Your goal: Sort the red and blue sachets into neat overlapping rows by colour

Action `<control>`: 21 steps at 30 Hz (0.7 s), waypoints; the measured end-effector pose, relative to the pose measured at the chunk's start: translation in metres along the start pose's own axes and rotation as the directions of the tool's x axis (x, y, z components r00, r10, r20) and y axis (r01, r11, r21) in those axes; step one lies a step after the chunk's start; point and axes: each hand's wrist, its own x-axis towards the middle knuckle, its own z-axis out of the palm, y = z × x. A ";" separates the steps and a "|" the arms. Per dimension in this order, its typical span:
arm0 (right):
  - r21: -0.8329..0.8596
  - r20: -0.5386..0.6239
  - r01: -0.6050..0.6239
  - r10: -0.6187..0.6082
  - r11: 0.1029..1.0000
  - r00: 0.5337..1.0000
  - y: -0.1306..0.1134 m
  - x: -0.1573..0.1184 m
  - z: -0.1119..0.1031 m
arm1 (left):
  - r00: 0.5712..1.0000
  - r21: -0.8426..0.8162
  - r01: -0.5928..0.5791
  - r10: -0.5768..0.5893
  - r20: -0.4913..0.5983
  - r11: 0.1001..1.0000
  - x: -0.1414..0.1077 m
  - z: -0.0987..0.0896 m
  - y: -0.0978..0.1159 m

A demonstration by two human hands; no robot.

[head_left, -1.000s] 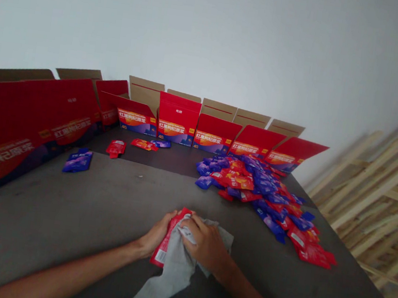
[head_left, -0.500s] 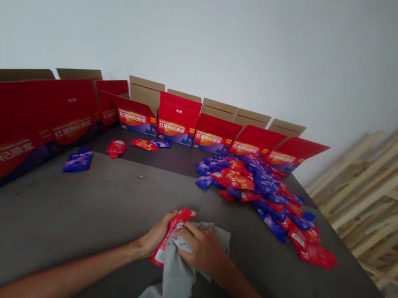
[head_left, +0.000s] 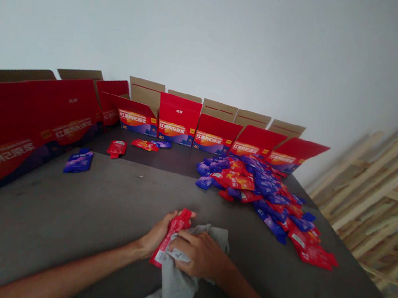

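My left hand point(head_left: 157, 235) holds a red pouch point(head_left: 179, 223) from its left side and from beneath, above the dark table point(head_left: 118, 207) near its front. The pouch is tilted, with a white barcode label near its lower end. Bunched in my right hand point(head_left: 201, 256) is a grey cloth point(head_left: 177, 280), pressed against the face of the pouch. My right fingers are curled round the cloth, and a long fold of it hangs down toward me. The cloth covers part of the pouch's right edge.
A heap of red and purple pouches point(head_left: 253, 180) spreads over the table's right side. Several loose ones, including a purple pouch point(head_left: 78, 161) and a red pouch point(head_left: 116, 148), lie at the left. Open red cartons point(head_left: 177, 122) line the back and left. Wooden slats point(head_left: 380, 192) stand beyond the right edge.
My right hand and the cloth have slid a little down along the pouch, baring more of its upper part. My left hand and the pouch stay nearly in place.
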 end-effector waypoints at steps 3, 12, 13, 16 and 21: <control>-0.008 -0.026 -0.055 0.055 0.998 0.998 0.000 0.001 0.000 | 0.999 0.000 -0.010 0.010 0.033 1.000 0.000 0.000 0.000; 0.018 -0.191 -0.229 0.229 0.973 0.955 0.008 0.005 0.001 | 0.999 -0.019 0.049 -0.049 -0.014 0.999 -0.002 0.003 0.001; 0.012 -0.166 -0.204 0.203 0.979 0.965 0.007 0.004 0.001 | 0.999 -0.018 0.032 -0.032 0.012 0.999 -0.003 0.003 0.002; -0.007 -0.062 -0.089 0.088 0.996 0.994 0.003 0.002 0.002 | 0.999 -0.005 -0.014 0.014 0.043 1.000 -0.003 0.003 0.003; 0.008 0.017 -0.010 0.010 1.000 1.000 -0.002 -0.001 0.000 | 1.000 0.015 -0.003 0.003 -0.006 1.000 -0.003 0.003 0.004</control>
